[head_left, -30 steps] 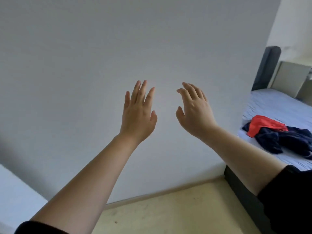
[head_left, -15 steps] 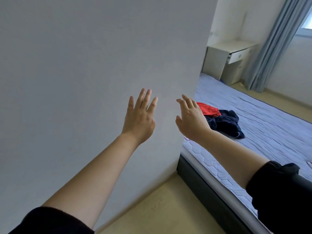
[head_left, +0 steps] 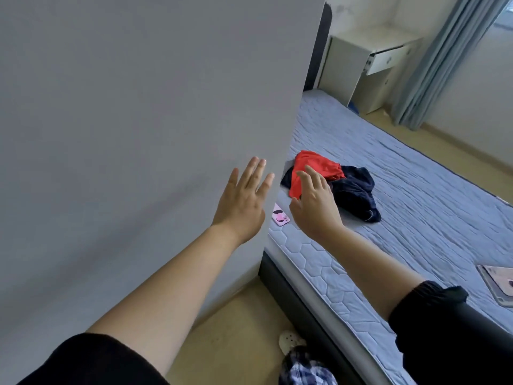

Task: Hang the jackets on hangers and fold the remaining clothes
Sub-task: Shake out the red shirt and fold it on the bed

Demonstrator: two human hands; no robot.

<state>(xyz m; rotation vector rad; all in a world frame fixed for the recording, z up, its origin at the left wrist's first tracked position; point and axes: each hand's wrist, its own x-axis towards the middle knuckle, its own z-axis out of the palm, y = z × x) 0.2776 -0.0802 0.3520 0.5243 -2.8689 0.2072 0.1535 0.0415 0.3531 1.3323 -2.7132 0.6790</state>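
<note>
A red garment (head_left: 316,165) lies crumpled on a dark navy garment (head_left: 355,194) on the blue-grey bed (head_left: 416,190). My left hand (head_left: 243,201) is raised in front of the grey wall, fingers straight and spread, holding nothing. My right hand (head_left: 315,202) is raised beside it, fingers relaxed and empty, in line with the clothes pile but apart from it. No hanger is in view.
A grey wall (head_left: 138,134) fills the left. A pink phone (head_left: 280,215) lies near the bed's edge. A flat tablet-like object (head_left: 497,284) lies at the right. A white bedside cabinet (head_left: 369,65) and blue curtain (head_left: 444,51) stand beyond. A white shoe (head_left: 290,341) is on the floor.
The view has swung right, away from the wall, bringing more of the bed, the phone and the floor into sight. Both hands stay raised and empty, now in line with the clothes.
</note>
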